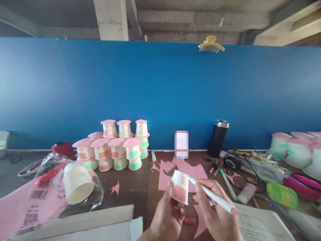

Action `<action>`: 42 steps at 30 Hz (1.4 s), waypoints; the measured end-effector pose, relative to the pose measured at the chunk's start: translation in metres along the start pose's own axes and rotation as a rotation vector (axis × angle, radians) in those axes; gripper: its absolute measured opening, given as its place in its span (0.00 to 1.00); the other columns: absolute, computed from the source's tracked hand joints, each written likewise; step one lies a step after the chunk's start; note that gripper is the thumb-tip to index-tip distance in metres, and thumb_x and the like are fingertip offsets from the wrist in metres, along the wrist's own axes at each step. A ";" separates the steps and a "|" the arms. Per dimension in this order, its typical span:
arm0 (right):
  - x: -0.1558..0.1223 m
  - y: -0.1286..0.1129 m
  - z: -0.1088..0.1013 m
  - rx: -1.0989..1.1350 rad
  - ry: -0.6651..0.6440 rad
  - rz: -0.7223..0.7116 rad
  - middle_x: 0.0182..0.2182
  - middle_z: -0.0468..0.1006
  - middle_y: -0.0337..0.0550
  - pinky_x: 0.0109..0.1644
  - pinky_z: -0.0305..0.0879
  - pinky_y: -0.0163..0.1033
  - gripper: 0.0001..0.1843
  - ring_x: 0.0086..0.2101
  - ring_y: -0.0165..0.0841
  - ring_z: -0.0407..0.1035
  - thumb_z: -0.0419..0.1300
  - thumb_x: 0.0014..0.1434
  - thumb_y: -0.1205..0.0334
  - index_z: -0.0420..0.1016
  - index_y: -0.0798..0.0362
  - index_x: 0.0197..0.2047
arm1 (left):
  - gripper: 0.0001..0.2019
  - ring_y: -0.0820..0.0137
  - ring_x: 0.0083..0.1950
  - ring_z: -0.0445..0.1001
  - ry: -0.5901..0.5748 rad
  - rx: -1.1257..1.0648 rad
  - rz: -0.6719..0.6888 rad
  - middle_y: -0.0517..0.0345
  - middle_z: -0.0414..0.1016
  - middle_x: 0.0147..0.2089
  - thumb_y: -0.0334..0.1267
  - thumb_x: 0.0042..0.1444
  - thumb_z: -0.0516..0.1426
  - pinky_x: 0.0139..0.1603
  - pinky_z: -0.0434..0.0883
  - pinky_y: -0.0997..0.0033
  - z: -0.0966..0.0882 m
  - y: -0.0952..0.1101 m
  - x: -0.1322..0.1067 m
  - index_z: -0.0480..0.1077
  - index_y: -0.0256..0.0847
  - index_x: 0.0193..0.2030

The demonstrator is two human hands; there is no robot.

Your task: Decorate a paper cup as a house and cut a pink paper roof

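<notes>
I work at a dark brown table (135,190) across the lower frame; a plain blue partition (160,83) stands behind it, with a grey concrete ceiling (165,16) along the top. One yellow plastic claw clip (211,44) sits at upper right, one black cylindrical bottle (217,139) right of centre. Left of centre, I count three pink-roofed white paper cups (124,129) in the top row and four roofs in the front row below. At lower centre, my left hand (168,216) curls around one white paper cup (178,182) bearing one red window drawing; my right hand (215,204), fingers pinched together, grips one white marker (217,197), its tip at that window.
</notes>
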State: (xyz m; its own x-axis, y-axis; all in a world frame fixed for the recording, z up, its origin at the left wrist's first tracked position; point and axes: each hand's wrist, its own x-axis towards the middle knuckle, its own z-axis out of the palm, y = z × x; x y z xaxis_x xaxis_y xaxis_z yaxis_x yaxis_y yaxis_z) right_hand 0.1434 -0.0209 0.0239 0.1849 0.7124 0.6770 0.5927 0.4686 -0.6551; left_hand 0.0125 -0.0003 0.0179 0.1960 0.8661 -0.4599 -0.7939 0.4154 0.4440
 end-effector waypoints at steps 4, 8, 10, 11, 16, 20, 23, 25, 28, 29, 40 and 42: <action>0.000 0.001 0.000 0.001 -0.010 -0.005 0.32 0.76 0.41 0.26 0.70 0.31 0.07 0.27 0.31 0.75 0.57 0.64 0.58 0.71 0.49 0.44 | 0.16 0.80 0.18 0.62 -0.011 -0.020 -0.010 0.63 0.67 0.23 0.46 0.51 0.65 0.18 0.66 0.82 -0.003 -0.003 0.002 0.71 0.34 0.37; 0.000 -0.003 0.000 0.002 0.000 0.001 0.31 0.76 0.41 0.24 0.69 0.31 0.07 0.26 0.31 0.74 0.57 0.64 0.57 0.72 0.50 0.43 | 0.16 0.79 0.20 0.63 -0.011 -0.024 0.014 0.62 0.67 0.24 0.46 0.50 0.66 0.19 0.67 0.81 -0.004 -0.005 0.003 0.70 0.35 0.37; 0.001 -0.005 0.000 0.001 -0.002 0.003 0.31 0.76 0.42 0.24 0.69 0.31 0.08 0.26 0.31 0.74 0.56 0.64 0.57 0.72 0.50 0.42 | 0.16 0.79 0.20 0.63 -0.015 -0.027 0.022 0.62 0.67 0.24 0.45 0.50 0.66 0.20 0.67 0.81 -0.004 -0.006 0.003 0.70 0.35 0.37; 0.002 -0.006 0.000 -0.003 -0.007 0.002 0.31 0.76 0.42 0.24 0.70 0.31 0.08 0.26 0.32 0.74 0.56 0.64 0.57 0.71 0.50 0.42 | 0.16 0.79 0.20 0.63 -0.015 -0.028 0.023 0.61 0.68 0.24 0.44 0.50 0.66 0.20 0.66 0.81 -0.004 -0.006 0.002 0.70 0.35 0.37; 0.003 -0.007 -0.001 -0.026 -0.016 -0.017 0.30 0.77 0.41 0.25 0.70 0.32 0.07 0.26 0.32 0.74 0.56 0.64 0.57 0.72 0.50 0.42 | 0.13 0.79 0.21 0.64 -0.002 -0.014 0.006 0.59 0.69 0.25 0.42 0.54 0.64 0.19 0.66 0.81 -0.003 -0.005 0.002 0.71 0.33 0.37; 0.003 -0.006 -0.001 -0.011 -0.017 -0.015 0.30 0.78 0.41 0.24 0.70 0.32 0.07 0.25 0.32 0.75 0.56 0.64 0.58 0.72 0.50 0.42 | 0.14 0.80 0.21 0.62 -0.006 0.014 0.016 0.60 0.68 0.25 0.43 0.56 0.62 0.20 0.65 0.81 -0.003 -0.006 0.002 0.71 0.31 0.37; 0.002 -0.004 -0.001 -0.004 -0.021 -0.012 0.31 0.78 0.41 0.25 0.71 0.32 0.07 0.26 0.32 0.75 0.56 0.64 0.58 0.72 0.50 0.42 | 0.14 0.80 0.20 0.62 -0.016 0.031 0.029 0.61 0.66 0.24 0.43 0.58 0.60 0.20 0.64 0.81 -0.004 -0.008 0.003 0.71 0.31 0.37; 0.001 -0.003 -0.001 -0.002 -0.030 -0.018 0.32 0.78 0.41 0.25 0.71 0.32 0.07 0.26 0.32 0.75 0.56 0.64 0.59 0.72 0.50 0.43 | 0.13 0.80 0.20 0.62 -0.029 0.041 0.029 0.61 0.66 0.24 0.43 0.59 0.59 0.20 0.64 0.81 -0.004 -0.008 0.004 0.71 0.30 0.38; 0.001 -0.002 -0.001 -0.003 -0.032 -0.021 0.31 0.78 0.41 0.26 0.71 0.32 0.07 0.27 0.32 0.75 0.56 0.64 0.59 0.71 0.50 0.43 | 0.14 0.80 0.20 0.61 -0.053 0.056 0.028 0.61 0.66 0.24 0.43 0.60 0.58 0.19 0.63 0.80 -0.005 -0.008 0.004 0.71 0.30 0.39; 0.001 -0.002 -0.001 -0.006 -0.033 -0.023 0.31 0.78 0.41 0.26 0.71 0.32 0.07 0.27 0.32 0.75 0.56 0.64 0.59 0.71 0.50 0.43 | 0.14 0.80 0.20 0.61 -0.054 0.062 0.026 0.61 0.66 0.25 0.43 0.60 0.58 0.19 0.63 0.80 -0.005 -0.008 0.005 0.71 0.30 0.39; 0.001 -0.002 -0.001 -0.012 -0.033 -0.028 0.30 0.77 0.41 0.27 0.71 0.32 0.06 0.27 0.32 0.74 0.56 0.64 0.58 0.71 0.50 0.42 | 0.14 0.80 0.20 0.61 -0.042 0.065 0.023 0.60 0.67 0.25 0.43 0.60 0.58 0.19 0.63 0.80 -0.004 -0.008 0.005 0.71 0.30 0.39; 0.001 -0.002 -0.001 -0.011 -0.038 -0.027 0.30 0.77 0.41 0.28 0.71 0.32 0.06 0.27 0.32 0.74 0.56 0.64 0.58 0.71 0.50 0.42 | 0.13 0.81 0.19 0.61 -0.037 0.060 0.021 0.60 0.66 0.25 0.43 0.60 0.58 0.19 0.63 0.81 -0.003 -0.007 0.005 0.70 0.30 0.38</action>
State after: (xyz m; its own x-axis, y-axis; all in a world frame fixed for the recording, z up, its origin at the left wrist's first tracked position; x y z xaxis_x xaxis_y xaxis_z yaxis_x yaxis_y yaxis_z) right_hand 0.1436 -0.0218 0.0262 0.1390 0.7192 0.6808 0.6057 0.4821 -0.6330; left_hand 0.0167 0.0003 0.0100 0.2016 0.8840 -0.4217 -0.7623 0.4120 0.4992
